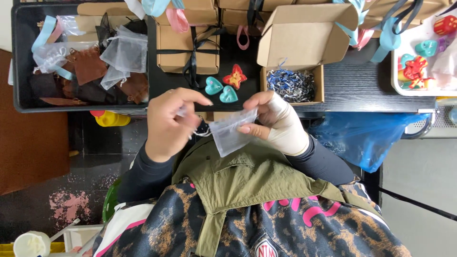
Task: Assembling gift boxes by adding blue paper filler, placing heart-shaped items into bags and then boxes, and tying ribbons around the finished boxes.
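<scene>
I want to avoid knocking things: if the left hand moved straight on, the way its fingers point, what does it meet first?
Probably the right hand: the left hand points across the white organza pouch toward it, though depth is unclear.

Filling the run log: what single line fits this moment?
left hand: pinching bag mouth | right hand: holding small white sheer organza drawstring bag | nearby: two teal heart-shaped trinkets

The pouch (232, 133) hangs between the left hand (172, 121) and right hand (276, 119), above the lap. Just beyond the hands, 3 charms (223, 85) lie on the table (362, 85). Right of them stands an open box (297, 85) holding shreds (290, 85); behind them, a tied box (188, 50). A tray (21, 57) of pouches sits far left, another tray (397, 81) far right.
</scene>
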